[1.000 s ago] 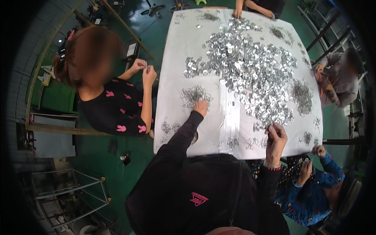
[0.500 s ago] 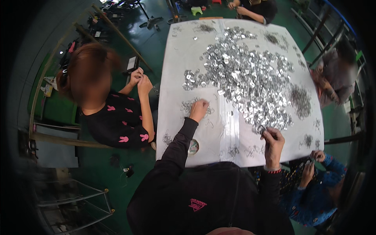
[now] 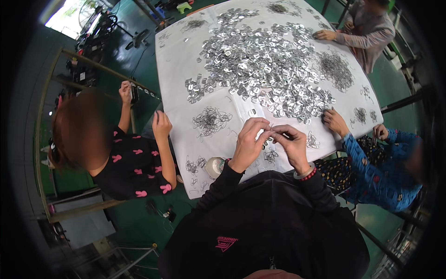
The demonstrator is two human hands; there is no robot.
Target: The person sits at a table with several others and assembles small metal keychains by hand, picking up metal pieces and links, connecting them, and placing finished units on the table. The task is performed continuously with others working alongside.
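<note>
My left hand [image 3: 251,143] and my right hand [image 3: 292,146] meet fingertip to fingertip over the near part of the white-covered table [image 3: 186,139]. Both are closed in a pinch; what sits between the fingertips is too small and covered to make out. Just under the hands, small shiny metal pieces [image 3: 266,143] show in the gap. Beyond lies a broad heap of small silver metal buckles [image 3: 260,65]. A tangle of thin bent wires [image 3: 211,122] spreads left of my left hand, and a smaller wire cluster [image 3: 312,139] lies right of my right hand.
A round white tub [image 3: 215,166] stands near my left wrist. A large wire pile [image 3: 335,69] lies at the right. Co-workers sit around: one in black with pink figures [image 3: 134,162] at left, one in blue [image 3: 367,172] at right, another in grey [image 3: 367,35] at far right.
My left hand has left the wire tangle and my right hand the buckle heap's edge; they have come together. The view has shifted. The blue-sleeved co-worker's hand now reaches the heap.
</note>
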